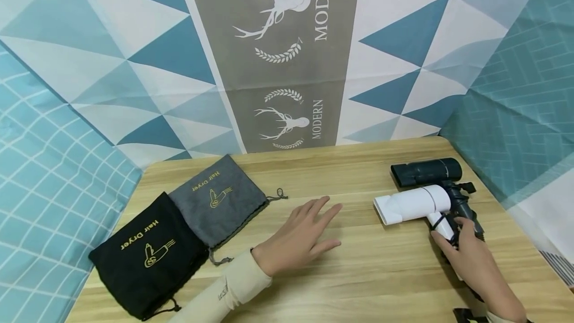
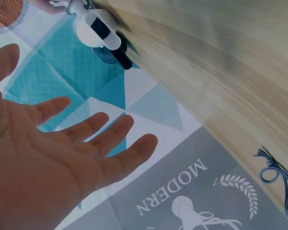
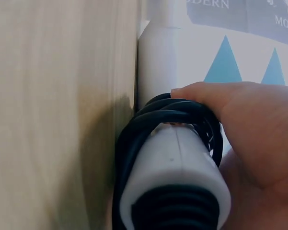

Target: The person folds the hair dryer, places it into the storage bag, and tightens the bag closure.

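Observation:
A white hair dryer (image 1: 414, 205) lies at the right of the table, its nozzle pointing left. My right hand (image 1: 477, 263) grips its handle, thumb on one side and fingers on the other. In the right wrist view, black cord (image 3: 170, 112) is looped round the white handle (image 3: 175, 158), with the thumb against the loops. Just behind it lies a black hair dryer (image 1: 426, 172), its handle partly covered by the white one and by my hand. My left hand (image 1: 298, 241) is over the middle of the table, fingers spread and holding nothing.
To the left, a black drawstring pouch (image 1: 150, 255) overlaps a grey drawstring pouch (image 1: 219, 198); both carry gold "Hair Dryer" print. The wooden table (image 1: 358, 273) meets patterned cloth (image 1: 287, 83) at its back. A small black piece (image 1: 466, 315) shows at the front right.

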Demonstrator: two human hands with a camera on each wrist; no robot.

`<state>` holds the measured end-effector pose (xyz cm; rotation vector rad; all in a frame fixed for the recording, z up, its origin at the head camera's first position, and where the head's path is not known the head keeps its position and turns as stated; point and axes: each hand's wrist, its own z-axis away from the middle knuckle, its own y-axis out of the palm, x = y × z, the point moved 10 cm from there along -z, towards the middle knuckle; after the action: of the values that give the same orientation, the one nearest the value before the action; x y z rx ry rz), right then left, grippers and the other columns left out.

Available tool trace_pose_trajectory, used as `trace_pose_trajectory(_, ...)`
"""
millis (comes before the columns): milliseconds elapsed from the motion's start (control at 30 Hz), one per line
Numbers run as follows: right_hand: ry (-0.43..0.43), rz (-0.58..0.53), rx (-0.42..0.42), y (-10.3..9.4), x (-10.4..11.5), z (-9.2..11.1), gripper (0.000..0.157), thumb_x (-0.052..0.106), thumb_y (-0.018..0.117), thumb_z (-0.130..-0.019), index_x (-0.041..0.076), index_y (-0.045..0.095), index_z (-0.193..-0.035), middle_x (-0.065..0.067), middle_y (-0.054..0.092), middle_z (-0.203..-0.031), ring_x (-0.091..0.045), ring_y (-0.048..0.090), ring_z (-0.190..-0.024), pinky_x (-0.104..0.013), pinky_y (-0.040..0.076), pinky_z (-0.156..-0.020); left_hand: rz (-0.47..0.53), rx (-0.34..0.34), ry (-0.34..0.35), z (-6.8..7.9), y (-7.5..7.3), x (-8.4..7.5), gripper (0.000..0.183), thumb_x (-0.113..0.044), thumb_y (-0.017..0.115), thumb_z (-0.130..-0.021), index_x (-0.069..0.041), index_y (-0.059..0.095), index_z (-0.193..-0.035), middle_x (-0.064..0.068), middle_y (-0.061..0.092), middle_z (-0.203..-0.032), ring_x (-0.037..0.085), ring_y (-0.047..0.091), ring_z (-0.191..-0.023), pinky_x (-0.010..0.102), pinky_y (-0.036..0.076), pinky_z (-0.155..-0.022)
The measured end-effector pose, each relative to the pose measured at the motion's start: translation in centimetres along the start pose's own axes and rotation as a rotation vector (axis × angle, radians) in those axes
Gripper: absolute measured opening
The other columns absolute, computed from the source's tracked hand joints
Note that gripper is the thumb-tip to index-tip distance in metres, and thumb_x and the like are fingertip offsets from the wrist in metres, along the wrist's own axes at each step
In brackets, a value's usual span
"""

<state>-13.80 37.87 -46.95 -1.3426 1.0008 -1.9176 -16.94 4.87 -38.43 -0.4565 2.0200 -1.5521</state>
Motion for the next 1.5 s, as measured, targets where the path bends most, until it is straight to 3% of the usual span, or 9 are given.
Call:
trace_pose_trajectory(133,0.019,-0.051,-0.02,-0.2,-0.1,0.1,0.097,0.057,0.047,-0.099,-0.02,0.006,-0.142,-0.045,0.047,-0.102,-0.035,0.056,-0.073,-0.036,0.044,-0.053,-0.004,0.0,0.004,-0.9,0.1,0.1,0.065,-0.053,0.039,-0.104,-0.018,0.026,-0.158,0.016,0.031,-0.157,0.031,0.036,-0.141,0.052,0.037,-0.109)
trace_pose_trajectory(467,-0.001,-0.031,-0.003,-0.1,0.4,0.1,0.104,0.062,0.049,-0.096,-0.02,0.008,-0.144,-0.051,0.043,-0.117,-0.035,0.057,-0.077,-0.037,0.045,-0.057,0.048,0.013,0.027,-4.0,1.4,-0.5,0.06,-0.05,0.043,-0.104,-0.018,0.034,-0.154,0.012,0.039,-0.151,0.027,0.042,-0.137,0.048,0.039,-0.108)
trace_pose_trajectory(733,-0.013,-0.02,0.0,0.2,0.4,0.3,0.102,0.063,0.048,-0.097,-0.018,0.01,-0.145,-0.05,0.045,-0.117,-0.035,0.057,-0.079,-0.038,0.045,-0.058,0.03,0.03,0.058,-6.4,2.7,-1.2,0.063,-0.056,0.033,-0.104,-0.015,0.038,-0.151,0.009,0.044,-0.148,0.024,0.045,-0.135,0.044,0.042,-0.107)
trace_pose_trajectory(1000,-0.044,-0.006,-0.027,0.1,0.6,0.1,0.098,0.061,0.05,-0.097,-0.018,0.013,-0.144,-0.049,0.049,-0.11,-0.035,0.058,-0.078,-0.039,0.045,-0.058,0.028,0.038,0.063,-8.0,3.9,-1.3,0.061,-0.054,0.034,-0.105,-0.014,0.04,-0.15,0.007,0.047,-0.143,0.022,0.05,-0.129,0.041,0.046,-0.102)
trace_pose_trajectory(1267,-0.067,0.01,-0.064,-0.3,0.9,0.3,0.096,0.058,0.051,-0.098,-0.018,0.015,-0.143,-0.051,0.047,-0.113,-0.039,0.059,-0.081,-0.042,0.047,-0.06,-0.001,0.019,0.067,-9.3,4.1,-1.8,0.06,-0.053,0.037,-0.105,-0.014,0.042,-0.15,0.007,0.049,-0.142,0.021,0.053,-0.125,0.039,0.048,-0.099)
trace_pose_trajectory(1500,-0.047,0.012,-0.025,0.1,0.9,0.1,0.099,0.061,0.049,-0.097,-0.018,0.013,-0.144,-0.051,0.044,-0.118,-0.04,0.059,-0.084,-0.043,0.047,-0.061,0.017,0.05,0.068,-10.6,4.9,-2.4,0.06,-0.054,0.036,-0.105,-0.014,0.042,-0.149,0.006,0.051,-0.14,0.018,0.055,-0.122,0.034,0.049,-0.096)
